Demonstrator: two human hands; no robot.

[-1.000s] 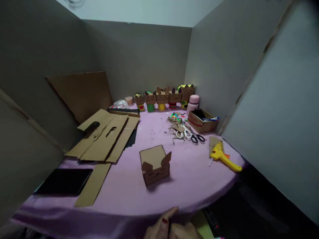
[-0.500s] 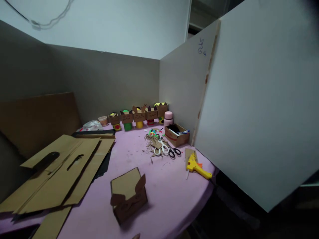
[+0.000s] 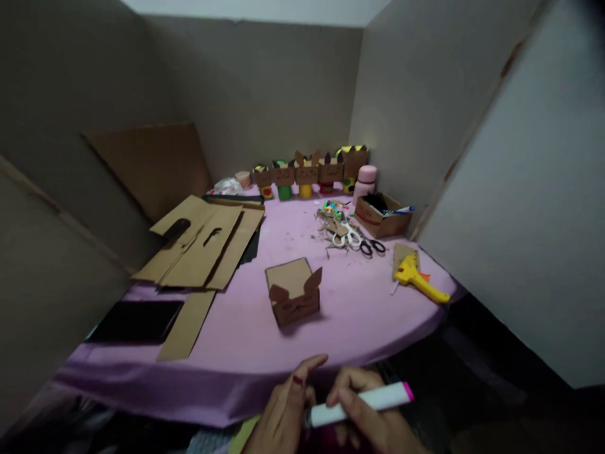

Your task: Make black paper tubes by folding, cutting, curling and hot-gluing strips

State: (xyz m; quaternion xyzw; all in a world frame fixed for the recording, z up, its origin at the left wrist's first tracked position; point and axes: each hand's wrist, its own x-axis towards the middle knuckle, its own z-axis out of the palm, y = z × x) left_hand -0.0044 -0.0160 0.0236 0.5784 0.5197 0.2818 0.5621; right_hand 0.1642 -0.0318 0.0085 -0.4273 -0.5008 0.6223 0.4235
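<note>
In my right hand (image 3: 368,410) is a white marker (image 3: 378,398) with a pink end pointing right, gripped between thumb and fingers. My left hand (image 3: 286,407) is at the marker's darker left end, index finger stretched out and the other fingers curled; what they hold, if anything, is hidden. Both hands are below the table's front edge. Beyond them on the table stands a small cardboard box (image 3: 297,309) with two leaf-shaped ears and a face drawn on its front. Neither hand touches it.
Cut cardboard sheets (image 3: 198,252) and a black tablet-like slab (image 3: 135,321) lie left. Scissors (image 3: 350,236), a yellow glue gun (image 3: 418,277) and an open box (image 3: 387,221) are right. Several animal-faced cups (image 3: 307,173) and a pink bottle (image 3: 365,180) line the back, before grey panels.
The view has tilted down and turned left, so the table appears higher and further right. Both my hands and the white marker have come into view at the bottom.
</note>
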